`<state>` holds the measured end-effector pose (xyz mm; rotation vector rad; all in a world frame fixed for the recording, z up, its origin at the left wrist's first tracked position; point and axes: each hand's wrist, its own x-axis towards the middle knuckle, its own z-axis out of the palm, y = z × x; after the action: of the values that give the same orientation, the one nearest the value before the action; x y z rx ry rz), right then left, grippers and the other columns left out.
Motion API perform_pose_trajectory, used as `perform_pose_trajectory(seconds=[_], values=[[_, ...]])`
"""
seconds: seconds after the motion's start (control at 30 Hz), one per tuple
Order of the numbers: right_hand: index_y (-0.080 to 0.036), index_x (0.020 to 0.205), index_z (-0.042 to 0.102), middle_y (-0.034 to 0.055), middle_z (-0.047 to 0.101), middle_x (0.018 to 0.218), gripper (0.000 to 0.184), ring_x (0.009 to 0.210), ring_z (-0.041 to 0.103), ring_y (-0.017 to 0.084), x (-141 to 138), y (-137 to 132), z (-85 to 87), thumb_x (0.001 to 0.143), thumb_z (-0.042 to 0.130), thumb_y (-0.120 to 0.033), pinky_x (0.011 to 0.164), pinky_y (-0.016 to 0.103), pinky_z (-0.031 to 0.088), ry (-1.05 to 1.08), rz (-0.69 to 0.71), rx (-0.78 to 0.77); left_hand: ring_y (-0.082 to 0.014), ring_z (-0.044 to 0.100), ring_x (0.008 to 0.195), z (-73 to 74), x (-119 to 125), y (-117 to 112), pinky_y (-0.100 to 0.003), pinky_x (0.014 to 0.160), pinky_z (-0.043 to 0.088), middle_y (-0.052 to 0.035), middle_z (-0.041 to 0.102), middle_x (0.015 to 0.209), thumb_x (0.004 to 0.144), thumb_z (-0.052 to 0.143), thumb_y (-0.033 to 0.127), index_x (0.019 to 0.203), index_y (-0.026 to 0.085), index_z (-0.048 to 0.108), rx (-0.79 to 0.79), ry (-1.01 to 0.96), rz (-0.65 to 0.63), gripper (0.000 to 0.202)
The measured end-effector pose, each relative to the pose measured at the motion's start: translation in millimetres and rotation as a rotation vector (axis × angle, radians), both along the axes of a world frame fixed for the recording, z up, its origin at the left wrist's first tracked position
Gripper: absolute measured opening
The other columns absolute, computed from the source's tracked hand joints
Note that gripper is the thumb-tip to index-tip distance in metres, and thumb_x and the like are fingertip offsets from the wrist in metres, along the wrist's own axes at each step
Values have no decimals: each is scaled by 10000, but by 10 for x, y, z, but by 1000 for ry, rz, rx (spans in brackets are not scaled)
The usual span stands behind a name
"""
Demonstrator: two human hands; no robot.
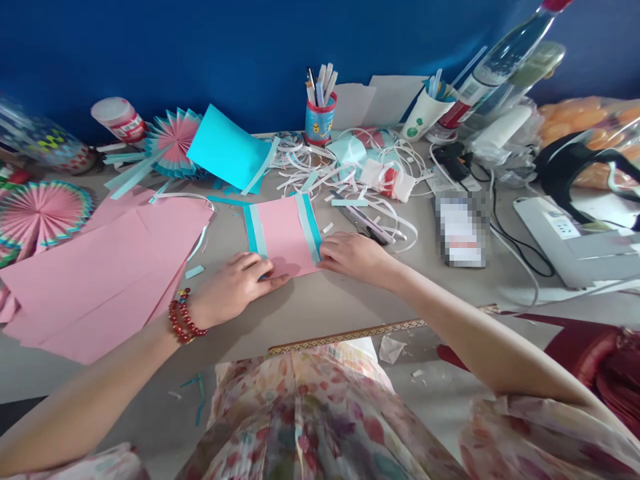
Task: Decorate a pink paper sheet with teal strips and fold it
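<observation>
A pink paper sheet (283, 233) lies on the table in front of me, with bands of blue and pale blue along its left and right sides. My left hand (237, 283) grips its lower left corner, fingers bent and thumb stretched along the near edge. At the lower right corner, my right hand (357, 259) pinches the blue border, its fingertips partly hidden. Just beyond my right hand lies a pale, narrow cutter-like tool (370, 223) with a dark part. A small pale blue strip (195, 272) rests left of my left hand.
Large pink sheets (100, 280) are spread at the left, near pleated paper fans (43, 213). Behind the sheet are a bright blue paper (227, 147), tangled white strips (310, 167) and a pen cup (320, 123). A phone (460, 230) and bottles (505, 60) stand right.
</observation>
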<state>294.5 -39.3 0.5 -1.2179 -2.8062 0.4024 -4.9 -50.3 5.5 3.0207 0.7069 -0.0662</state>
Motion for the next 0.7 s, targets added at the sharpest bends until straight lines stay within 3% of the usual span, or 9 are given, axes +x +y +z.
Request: perform_pose_trajectory(seconds=[0.43,0.7], values=[[-168,850,630,77,640,876,340,808,522,200,19,-107,-106,991,451,-420,779,309,359,7,-30,107,-233,499,1011,-5,-5,-19,-394,968,411,-65,567,1111,931,428,75,1417,338,454,31,31,-1,554],[-182,933,629,82,649,941,279,865,542,203,13,-237,-147,992,461,-397,769,311,356,64,-154,205,-212,517,1007,-25,-10,-41,-370,972,411,-53,577,1064,933,444,83,1413,356,459,15,-63,22,552]])
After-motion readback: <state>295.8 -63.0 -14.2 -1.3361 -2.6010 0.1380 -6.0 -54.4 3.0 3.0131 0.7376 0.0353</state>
